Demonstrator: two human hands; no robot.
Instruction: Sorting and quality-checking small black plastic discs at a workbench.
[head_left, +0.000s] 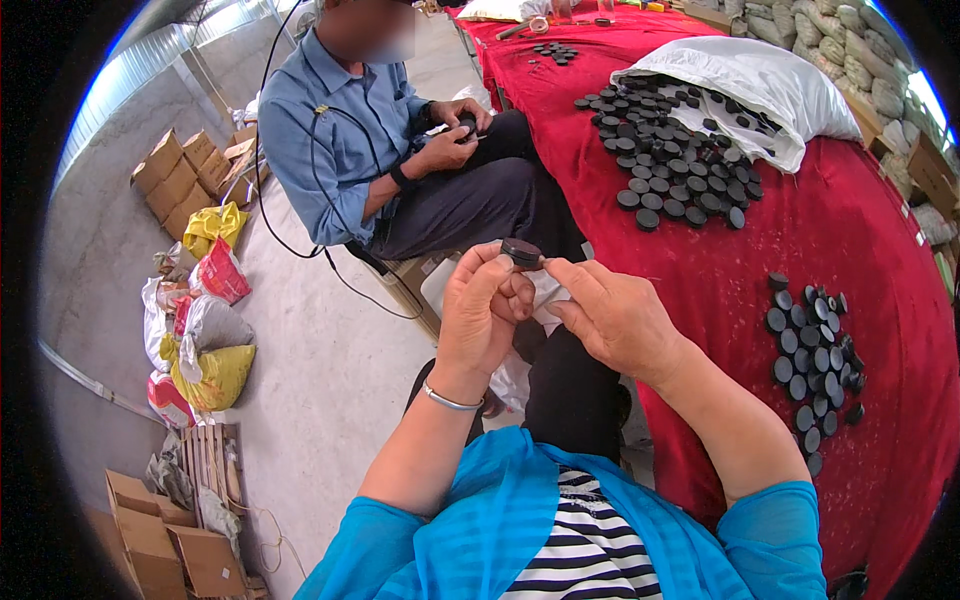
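Note:
My left hand is closed round a black round cap, holding it tilted above my lap between thumb and fingers. From the right, my right hand reaches to the cap's edge with thumb and forefinger pinched together. Whatever those fingers grip is too small to make out. To my right, a group of loose black caps lies on the red cloth. A larger heap of black caps spills from a white sack farther off.
A co-worker in a blue shirt sits at the far left of the table, a dark piece in both hands. Several filled bags, cardboard boxes and a wooden pallet stand on the floor at left. Stacked sacks line the far right.

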